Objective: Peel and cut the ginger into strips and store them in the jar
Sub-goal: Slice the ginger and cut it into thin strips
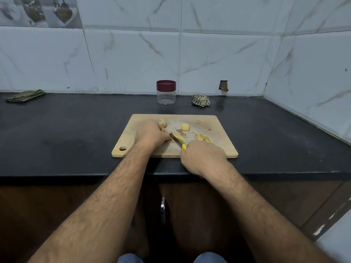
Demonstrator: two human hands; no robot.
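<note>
Your right hand (203,158) grips the yellow-handled knife (177,140), its blade angled across the wooden cutting board (224,147) toward your left hand (152,133). That left hand curls down over a ginger piece by the blade, pinning it to the board. A peeled ginger block (185,127) lies mid-board, with cut strips (202,137) just to its right. The jar (166,92), its maroon lid on, stands behind the board on the dark desk (66,130).
</note>
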